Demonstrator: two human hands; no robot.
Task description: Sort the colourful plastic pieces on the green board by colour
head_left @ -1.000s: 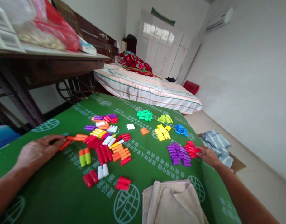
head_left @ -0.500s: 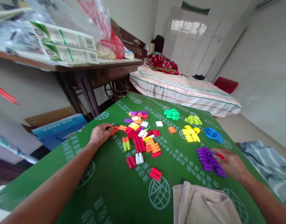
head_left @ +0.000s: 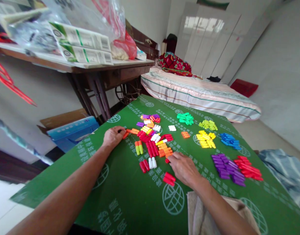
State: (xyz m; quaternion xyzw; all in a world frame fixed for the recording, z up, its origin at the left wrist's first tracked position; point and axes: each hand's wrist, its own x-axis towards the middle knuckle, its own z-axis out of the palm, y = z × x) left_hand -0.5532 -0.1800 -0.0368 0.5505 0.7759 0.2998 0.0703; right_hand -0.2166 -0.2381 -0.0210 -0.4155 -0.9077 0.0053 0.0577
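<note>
My left hand (head_left: 114, 135) rests at the left end of the mixed pile, fingers pinched together. A small greenish tip shows by its fingertips, but what they hold is mostly hidden. Beside them lie orange tube-shaped plastic pieces (head_left: 133, 131). My right hand (head_left: 185, 168) is at the near right side of the pile, its fingers closed at a red tube-shaped piece (head_left: 167, 160) just below a cluster of orange pieces (head_left: 165, 150). Dark red pieces (head_left: 152, 148) lie in the pile's middle. Nearer me are white pieces (head_left: 152, 162) and a red group (head_left: 169, 178).
Sorted groups lie on the green board (head_left: 135, 202): green (head_left: 185, 118), lime (head_left: 208, 124), yellow (head_left: 206, 139), blue (head_left: 229, 141), purple (head_left: 227, 168) and red (head_left: 248, 168). A folded cloth (head_left: 195, 212) sits under my right forearm. Left stands a cluttered table (head_left: 130, 68); behind is a bed (head_left: 201, 89).
My right hand has moved left from beside the purple group to the red piece under the orange cluster, uncovering the red group on the right. My left hand stays by the orange pieces.
</note>
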